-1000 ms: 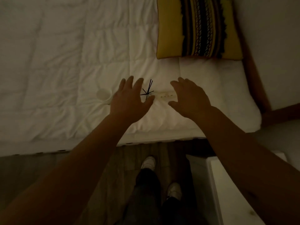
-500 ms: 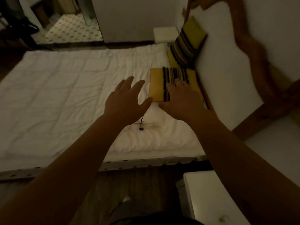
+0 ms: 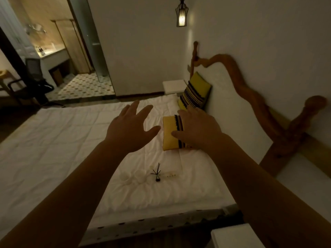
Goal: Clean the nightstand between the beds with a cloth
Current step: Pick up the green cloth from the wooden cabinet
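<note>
Nightstand (image 3: 236,237) sits low-right, behind both grips, nearer R arm. L grip (image 3: 131,130) and R grip (image 3: 198,128) splayed, holding nothing; no cloth visible.

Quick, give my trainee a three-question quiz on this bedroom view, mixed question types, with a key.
1. True or false: the left hand grips a cloth.
2. What lies nearest the reed diffuser on the bed? A) white cups B) hanging lamp C) office chair
3. Fill in: the flat yellow pillow shows partly behind the ____ hand.

Key: 1 false; 2 A; 3 right.
</note>
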Action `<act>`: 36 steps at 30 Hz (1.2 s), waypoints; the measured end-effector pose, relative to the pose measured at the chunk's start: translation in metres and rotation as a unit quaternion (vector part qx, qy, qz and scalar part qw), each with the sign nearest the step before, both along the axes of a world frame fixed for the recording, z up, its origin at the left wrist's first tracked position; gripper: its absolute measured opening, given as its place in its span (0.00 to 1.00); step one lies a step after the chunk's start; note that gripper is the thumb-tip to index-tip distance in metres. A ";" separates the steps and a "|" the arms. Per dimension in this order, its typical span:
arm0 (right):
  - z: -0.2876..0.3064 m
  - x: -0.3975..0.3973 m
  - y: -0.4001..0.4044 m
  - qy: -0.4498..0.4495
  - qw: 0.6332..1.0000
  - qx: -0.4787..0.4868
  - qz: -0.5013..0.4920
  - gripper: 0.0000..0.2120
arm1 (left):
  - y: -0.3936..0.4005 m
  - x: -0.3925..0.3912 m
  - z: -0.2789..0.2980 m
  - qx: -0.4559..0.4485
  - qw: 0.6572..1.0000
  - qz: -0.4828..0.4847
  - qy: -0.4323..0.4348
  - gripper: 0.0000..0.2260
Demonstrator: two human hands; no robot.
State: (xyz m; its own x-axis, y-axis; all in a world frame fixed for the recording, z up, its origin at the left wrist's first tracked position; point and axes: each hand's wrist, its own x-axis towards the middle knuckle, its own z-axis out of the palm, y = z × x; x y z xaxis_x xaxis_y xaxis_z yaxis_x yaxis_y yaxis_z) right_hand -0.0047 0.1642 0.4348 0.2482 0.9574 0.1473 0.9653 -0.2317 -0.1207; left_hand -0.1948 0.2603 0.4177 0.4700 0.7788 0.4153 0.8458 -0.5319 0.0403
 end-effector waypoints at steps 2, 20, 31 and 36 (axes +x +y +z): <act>0.001 -0.002 0.000 -0.001 1.000 -0.004 0.001 0.39 | -0.001 -0.002 0.001 -0.006 1.000 0.001 0.003 0.37; -0.007 -0.190 0.068 -0.002 0.957 -0.019 0.288 0.36 | -0.064 -0.193 0.006 -0.040 0.968 0.248 -0.006 0.30; -0.022 -0.450 0.060 -0.006 0.867 -0.036 0.498 0.36 | -0.158 -0.420 -0.021 -0.061 0.884 0.462 -0.039 0.32; -0.028 -0.562 0.036 0.009 0.819 -0.034 0.572 0.33 | -0.196 -0.515 -0.023 -0.078 0.843 0.529 -0.055 0.34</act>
State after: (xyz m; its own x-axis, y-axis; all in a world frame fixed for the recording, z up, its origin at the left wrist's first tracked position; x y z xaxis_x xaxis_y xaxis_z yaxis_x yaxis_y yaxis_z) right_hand -0.5663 0.2006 0.4070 -0.8167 0.5701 0.0896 0.5528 0.8174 -0.1620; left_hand -0.7099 0.0647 0.3947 -0.5569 0.7871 0.2654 0.8302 0.5374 0.1483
